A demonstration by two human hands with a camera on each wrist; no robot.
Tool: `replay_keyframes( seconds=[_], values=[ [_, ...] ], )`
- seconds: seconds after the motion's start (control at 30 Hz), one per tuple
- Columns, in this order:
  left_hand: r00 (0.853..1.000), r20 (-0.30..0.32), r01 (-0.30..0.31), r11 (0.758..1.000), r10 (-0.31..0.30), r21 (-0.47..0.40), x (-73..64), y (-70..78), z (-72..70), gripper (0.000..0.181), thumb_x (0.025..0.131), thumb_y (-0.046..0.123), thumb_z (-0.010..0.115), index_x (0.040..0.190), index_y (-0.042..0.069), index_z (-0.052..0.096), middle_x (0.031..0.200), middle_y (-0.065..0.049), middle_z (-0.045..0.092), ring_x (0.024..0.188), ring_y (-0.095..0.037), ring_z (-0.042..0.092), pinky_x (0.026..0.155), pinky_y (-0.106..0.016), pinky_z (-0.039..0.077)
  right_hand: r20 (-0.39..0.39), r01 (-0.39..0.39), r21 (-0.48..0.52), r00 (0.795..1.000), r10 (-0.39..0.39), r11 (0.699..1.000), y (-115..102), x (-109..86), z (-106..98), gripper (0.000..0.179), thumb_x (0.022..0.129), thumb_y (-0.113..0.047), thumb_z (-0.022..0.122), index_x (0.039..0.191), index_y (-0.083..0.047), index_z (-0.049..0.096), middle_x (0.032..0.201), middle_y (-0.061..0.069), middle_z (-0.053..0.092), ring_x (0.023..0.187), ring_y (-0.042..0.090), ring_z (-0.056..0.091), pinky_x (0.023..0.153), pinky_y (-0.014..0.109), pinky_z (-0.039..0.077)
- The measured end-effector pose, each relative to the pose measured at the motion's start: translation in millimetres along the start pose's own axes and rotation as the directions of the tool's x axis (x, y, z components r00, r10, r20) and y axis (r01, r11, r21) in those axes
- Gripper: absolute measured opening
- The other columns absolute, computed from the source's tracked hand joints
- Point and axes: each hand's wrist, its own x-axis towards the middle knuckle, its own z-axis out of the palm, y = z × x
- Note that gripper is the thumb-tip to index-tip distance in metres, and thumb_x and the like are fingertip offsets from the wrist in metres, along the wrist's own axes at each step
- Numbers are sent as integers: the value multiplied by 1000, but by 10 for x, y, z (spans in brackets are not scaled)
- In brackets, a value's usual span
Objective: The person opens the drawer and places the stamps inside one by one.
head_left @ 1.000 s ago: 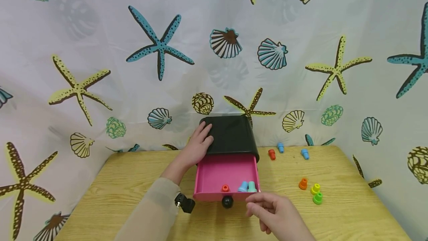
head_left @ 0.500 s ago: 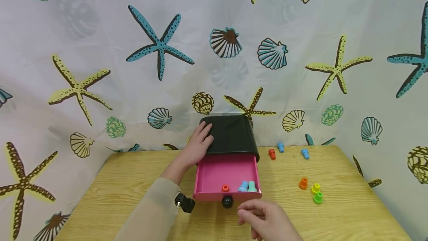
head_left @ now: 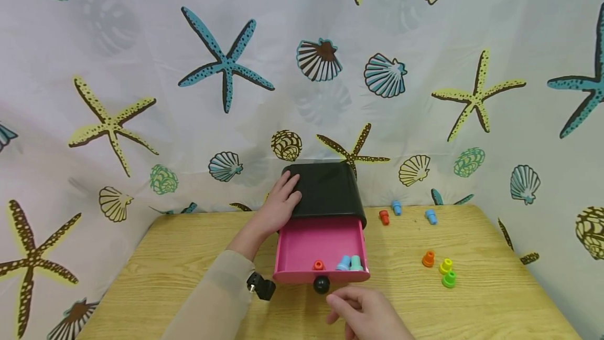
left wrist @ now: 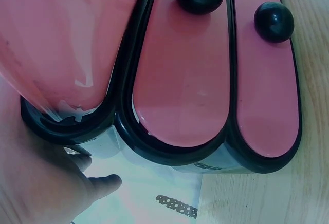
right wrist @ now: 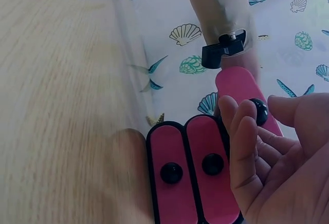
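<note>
A black-topped cabinet (head_left: 325, 193) stands at the back of the table, its pink top drawer (head_left: 304, 243) pulled out. Inside that drawer lie an orange-red peg (head_left: 319, 265), a light blue one (head_left: 344, 263) and a mint green one (head_left: 356, 263). My left hand (head_left: 279, 209) rests on the cabinet's top left edge, fingers extended. Just below and right of the drawer's round black knob (head_left: 322, 285) is my right hand (head_left: 365, 312), holding nothing. In the right wrist view, its bent fingers and thumb lie either side of the knob (right wrist: 259, 112).
Two lower drawers (right wrist: 172, 198) with black knobs are closed. On the table's right lie an orange peg (head_left: 428, 259), a yellow peg (head_left: 445, 266), a green peg (head_left: 449, 279), a red peg (head_left: 384, 218) and two blue pegs (head_left: 431, 216). A patterned cloth (head_left: 264, 130) hangs behind.
My right hand has moved left and slightly down, from the drawer's right front corner toward the knob. The left hand, the drawer and its pegs stay where they were.
</note>
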Motion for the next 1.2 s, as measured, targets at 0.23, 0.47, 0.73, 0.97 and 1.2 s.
replay_keyframes(
  seconds=[0.23, 0.47, 0.73, 0.97, 1.2],
  values=[
    [1000, -8, -30, 1000, 30, -8, -17, 10, -1, 67, 118, 37, 39, 178, 12, 23, 186, -12, 1, 170, -39, 0, 132, -66, 11, -3, 27, 6, 1000, -27, 1000, 26, 42, 72, 37, 111, -42, 68, 120, -8, 81, 92, 1, 80, 61, 14, 61, 57, 26, 46],
    [1000, 1, -8, 1000, 8, 7, -13, 14, 1, 67, 118, 37, 37, 178, 14, 21, 186, -9, 0, 170, -35, -1, 133, -63, 11, -12, 27, -12, 1000, -27, 1000, 11, 72, 121, 35, 111, -45, 67, 108, -13, 82, 90, 0, 80, 60, 15, 62, 56, 27, 46],
    [1000, -5, -23, 1000, 23, -20, -30, 37, -8, 67, 118, 36, 39, 178, 11, 23, 185, -13, 0, 170, -39, -1, 132, -66, 10, -37, -9, -17, 999, 9, 1000, 21, 122, 165, 38, 110, -47, 67, 107, -12, 82, 89, 1, 79, 62, 16, 61, 60, 30, 46],
    [1000, 2, -20, 1000, 20, -21, -55, 78, -25, 67, 118, 35, 38, 178, 10, 22, 185, -14, 0, 169, -40, -2, 132, -66, 10, -45, -23, 5, 999, 23, 1000, 25, 133, 199, 39, 110, -48, 68, 104, -12, 81, 90, 3, 80, 64, 17, 62, 60, 29, 46],
    [1000, -3, -11, 1000, 11, -9, -86, 123, -29, 65, 119, 32, 38, 178, 10, 22, 185, -13, 0, 170, -38, -2, 132, -64, 10, -66, -24, 20, 997, 26, 999, 18, 133, 220, 39, 109, -49, 68, 106, -12, 81, 88, 1, 79, 64, 17, 63, 62, 30, 47]
  ],
)
